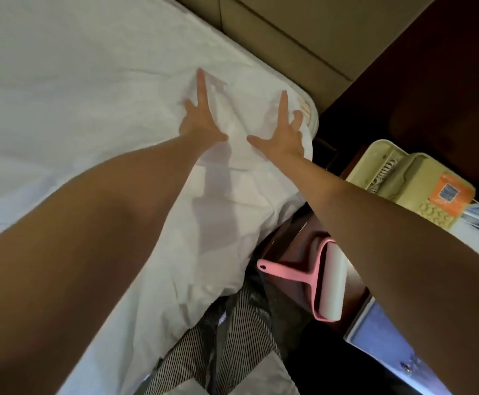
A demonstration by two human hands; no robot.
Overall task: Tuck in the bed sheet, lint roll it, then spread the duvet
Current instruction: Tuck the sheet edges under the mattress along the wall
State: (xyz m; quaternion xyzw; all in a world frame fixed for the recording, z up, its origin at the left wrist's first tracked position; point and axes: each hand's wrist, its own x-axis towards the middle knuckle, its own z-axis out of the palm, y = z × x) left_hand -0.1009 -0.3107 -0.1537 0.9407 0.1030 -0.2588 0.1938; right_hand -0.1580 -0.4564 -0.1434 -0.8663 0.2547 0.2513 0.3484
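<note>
At the bottom centre of the frame lies dark-and-white pinstriped fabric [232,337], partly covered by the hanging edge of the white cotton bed sheet [76,81]. Just right of it, in the lower right-centre, a pink plastic lint roller with a white roll [318,280] rests untouched on a dark reddish wooden bedside cabinet [286,246], its handle pointing towards the bed. Further up the right side sits a cream push-button telephone with an orange sticker [403,178].

Two bare forearms reach from the lower corners up to the centre of the frame. The left hand [201,121] lies flat on the sheet, fingers straight and together, thumb out, pressing the cloth and gripping nothing. The right hand [285,135] is spread beside it, index finger straight and thumb wide, its outer fingers bending over the rounded mattress corner [312,115]; it pins the sheet there without clutching it. The sheet is wrinkled between the hands and covers the bed across the left half of the frame. Along the top runs a beige padded headboard [275,24].
</note>
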